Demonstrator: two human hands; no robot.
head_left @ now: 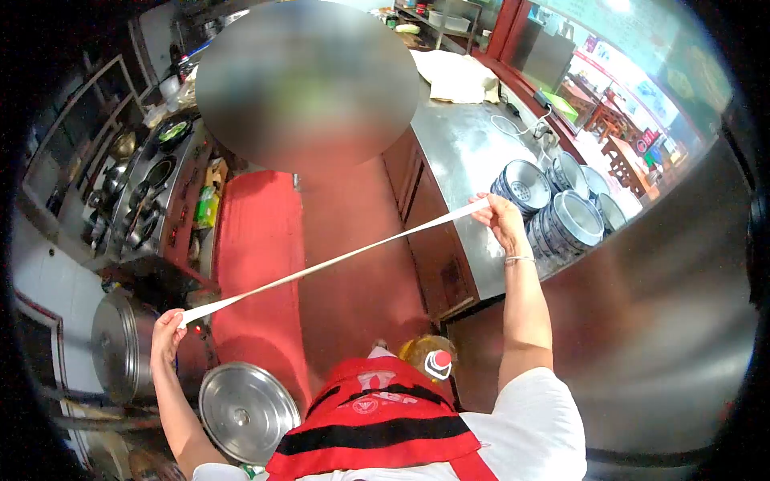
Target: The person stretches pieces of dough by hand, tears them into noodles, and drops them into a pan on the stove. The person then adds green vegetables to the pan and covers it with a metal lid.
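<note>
A long, pale strip of noodle dough [325, 264] is stretched in mid-air across the front of my body, thin in the middle and wider at both ends. My left hand [167, 337] is closed on one end, low on the left beside a large steel pot [116, 345]. Higher on the right, my right hand [500, 220] pinches the other end, close to the stacked bowls [565, 220] on the steel counter [469, 152]. Both arms are spread wide, and the strip slants upward from left to right.
On the left is a stove with black pans [160, 170]. A round steel lid [245, 409] lies low by my left arm. A plastic oil jug [433, 361] stands near my apron. White cloth [455, 78] lies on the counter's far end. A blurred area hides the background.
</note>
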